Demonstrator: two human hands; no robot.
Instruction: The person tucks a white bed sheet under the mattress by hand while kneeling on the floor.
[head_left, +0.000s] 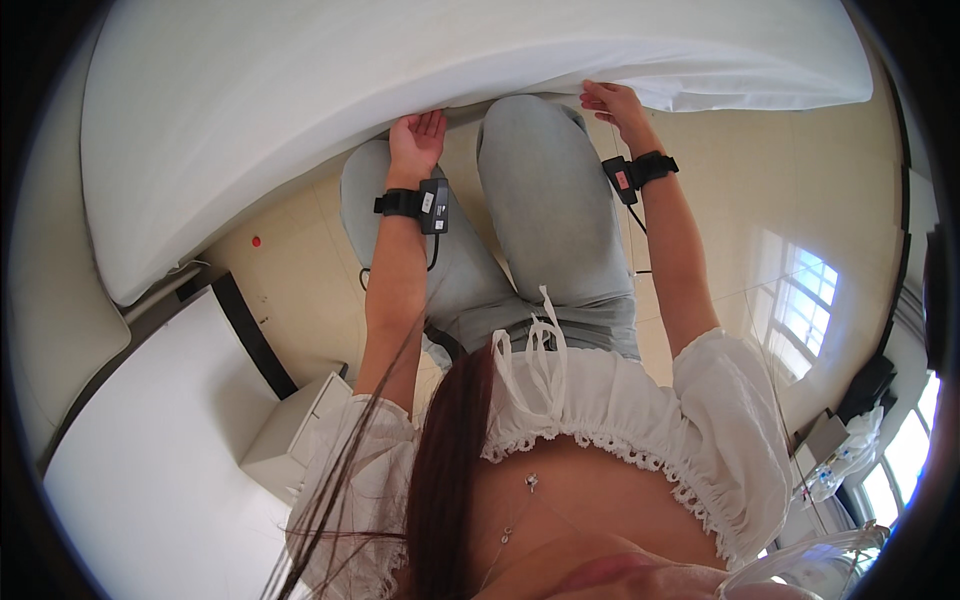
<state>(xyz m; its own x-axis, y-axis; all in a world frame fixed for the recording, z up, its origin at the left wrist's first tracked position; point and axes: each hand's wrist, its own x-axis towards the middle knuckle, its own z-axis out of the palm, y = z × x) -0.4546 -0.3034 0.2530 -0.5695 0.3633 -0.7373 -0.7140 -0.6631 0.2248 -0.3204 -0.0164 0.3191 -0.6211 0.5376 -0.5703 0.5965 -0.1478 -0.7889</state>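
Note:
A white fitted or flat sheet (315, 135) covers a mattress that spans the top of the view. My left hand (420, 141) is palm up at the mattress's lower side edge, its fingertips partly hidden there. Whether those fingers hold fabric is unclear. Farther right, my right hand (611, 105) has its thumb and forefinger at the sheet's hanging edge and seems to pinch it; the other fingers are loosely bent. Around that hand the sheet lies in wrinkles (697, 79). Each wrist wears a black strapped device, one on the left (433, 206) and one on the right (621, 180).
My bent knees (551, 172) are close against the bedside. A padded headboard (45, 262) rises at left, beside a white nightstand (296, 427). On the tiled floor (750, 180) lies a small red object (256, 241). Cables run from the wrist devices.

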